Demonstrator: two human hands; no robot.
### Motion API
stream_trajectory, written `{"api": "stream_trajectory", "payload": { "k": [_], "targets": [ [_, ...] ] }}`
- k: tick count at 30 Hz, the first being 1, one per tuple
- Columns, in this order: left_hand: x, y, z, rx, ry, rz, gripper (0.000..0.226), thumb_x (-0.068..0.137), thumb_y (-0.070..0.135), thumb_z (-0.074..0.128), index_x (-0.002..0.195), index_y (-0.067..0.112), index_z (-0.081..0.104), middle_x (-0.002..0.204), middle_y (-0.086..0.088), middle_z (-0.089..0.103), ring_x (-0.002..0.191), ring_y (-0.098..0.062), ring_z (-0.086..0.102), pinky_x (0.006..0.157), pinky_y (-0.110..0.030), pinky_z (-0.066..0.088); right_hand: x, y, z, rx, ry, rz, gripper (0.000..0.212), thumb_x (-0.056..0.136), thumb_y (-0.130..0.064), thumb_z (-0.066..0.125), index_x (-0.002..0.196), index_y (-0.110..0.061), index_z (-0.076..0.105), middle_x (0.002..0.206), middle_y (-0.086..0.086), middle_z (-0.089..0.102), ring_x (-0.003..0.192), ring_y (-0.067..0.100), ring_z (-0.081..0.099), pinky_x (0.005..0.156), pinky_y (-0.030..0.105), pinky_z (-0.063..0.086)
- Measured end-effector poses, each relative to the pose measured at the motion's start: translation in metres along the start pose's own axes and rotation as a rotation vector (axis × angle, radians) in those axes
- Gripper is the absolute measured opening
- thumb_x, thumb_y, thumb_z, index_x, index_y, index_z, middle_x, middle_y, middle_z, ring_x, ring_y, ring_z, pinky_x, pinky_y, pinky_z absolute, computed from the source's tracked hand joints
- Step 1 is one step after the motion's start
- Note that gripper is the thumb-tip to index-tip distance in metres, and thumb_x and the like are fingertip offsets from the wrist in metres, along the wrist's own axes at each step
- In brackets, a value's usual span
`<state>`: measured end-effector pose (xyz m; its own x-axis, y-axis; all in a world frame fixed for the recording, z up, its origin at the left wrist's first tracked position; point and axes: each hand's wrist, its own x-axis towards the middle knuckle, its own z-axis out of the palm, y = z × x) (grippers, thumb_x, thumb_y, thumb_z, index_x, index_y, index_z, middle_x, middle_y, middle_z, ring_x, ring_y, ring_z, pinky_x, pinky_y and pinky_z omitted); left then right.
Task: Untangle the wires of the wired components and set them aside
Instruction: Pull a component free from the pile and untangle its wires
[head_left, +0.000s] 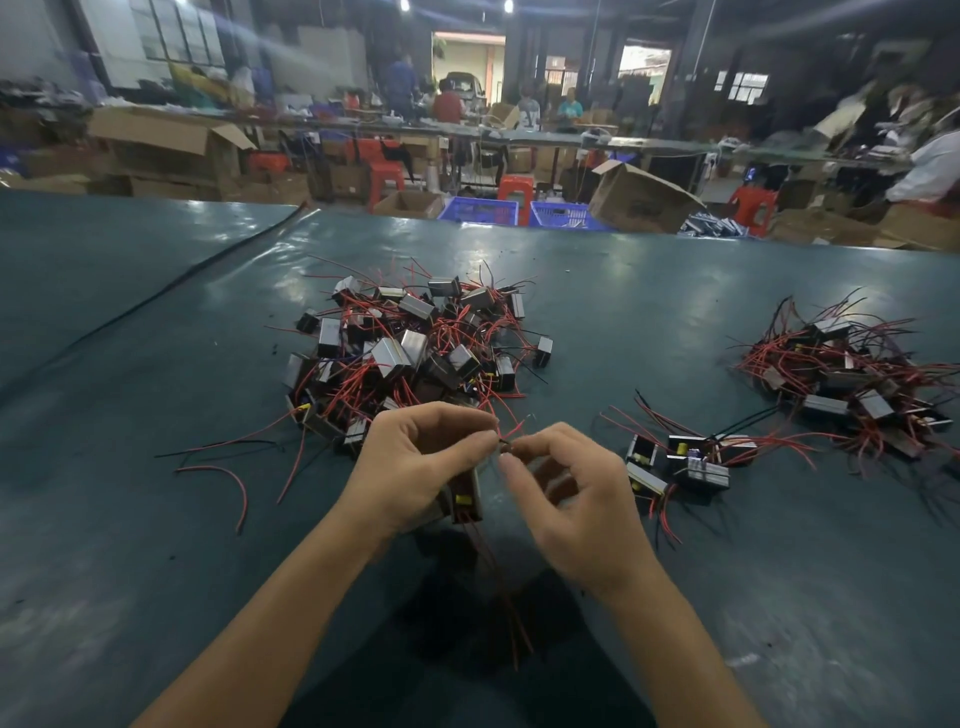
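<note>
Component (466, 496) gripped in left hand (415, 460) w/ wires (500, 597) hanging toward body, right hand (566, 501) pinching one wire end (506, 440) btwn them; sorted group (685, 462) on worktop (156, 519) rightward, nearer right hand.

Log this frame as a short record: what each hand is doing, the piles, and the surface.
left grip: holds one component and pinches red wires
right grip: thumb and forefinger pinch the same wires
tangled pile: behind the hands, red and black leads crossing
small group: a few components, right of the hands
far pile: further right
table: dark green cover
</note>
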<state>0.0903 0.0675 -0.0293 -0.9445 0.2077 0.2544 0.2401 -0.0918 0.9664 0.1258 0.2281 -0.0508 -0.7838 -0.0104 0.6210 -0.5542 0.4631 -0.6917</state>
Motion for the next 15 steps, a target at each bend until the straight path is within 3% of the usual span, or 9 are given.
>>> {"api": "stream_trajectory", "payload": {
  "k": [3,6,9,12,15],
  "targets": [
    [0.001,0.001,-0.003,-0.094,-0.042,-0.124,0.018,0.063,0.019,0.076,0.081,0.017,0.077,0.08,-0.004,0.076,0.075,-0.01,0.07,0.069,-0.017,0.055,0.001,0.006,-0.004,-0.105,0.039,-0.134,0.011,0.089,-0.022,0.069,0.092,-0.012,0.073,0.087,-0.007,0.063,0.064,0.011,0.059,0.053,0.025,0.049],
    [0.001,0.0,-0.005,-0.105,-0.11,-0.175,0.015,0.063,0.018,0.075,0.078,0.019,0.078,0.081,-0.004,0.076,0.074,-0.008,0.07,0.066,-0.015,0.053,0.001,0.006,-0.005,-0.058,0.054,-0.113,0.01,0.087,-0.018,0.071,0.094,-0.013,0.074,0.088,-0.008,0.063,0.066,0.008,0.06,0.054,0.015,0.046],
    [0.002,0.0,-0.007,-0.07,-0.125,-0.137,0.015,0.065,0.016,0.076,0.079,0.02,0.078,0.081,-0.001,0.076,0.075,-0.007,0.07,0.067,-0.015,0.054,0.002,0.003,-0.004,-0.014,0.039,-0.045,0.003,0.085,-0.017,0.073,0.083,-0.016,0.073,0.079,-0.011,0.063,0.061,0.007,0.059,0.051,0.012,0.042],
    [0.001,-0.004,-0.005,0.192,-0.099,0.045,0.019,0.076,0.007,0.078,0.09,0.018,0.075,0.082,0.001,0.076,0.077,-0.006,0.07,0.071,-0.015,0.053,0.001,-0.005,0.001,0.057,0.066,0.286,0.013,0.085,-0.016,0.074,0.073,-0.017,0.071,0.063,-0.007,0.064,0.05,0.004,0.055,0.048,0.017,0.042],
    [-0.001,-0.009,-0.002,0.489,-0.074,0.319,0.019,0.082,0.005,0.076,0.097,0.016,0.074,0.085,0.004,0.073,0.08,-0.005,0.068,0.074,-0.015,0.052,0.007,-0.013,0.003,0.49,0.017,0.954,0.017,0.085,-0.014,0.068,0.068,-0.012,0.065,0.061,-0.002,0.058,0.04,0.006,0.046,0.037,0.019,0.037]
  ]
}}
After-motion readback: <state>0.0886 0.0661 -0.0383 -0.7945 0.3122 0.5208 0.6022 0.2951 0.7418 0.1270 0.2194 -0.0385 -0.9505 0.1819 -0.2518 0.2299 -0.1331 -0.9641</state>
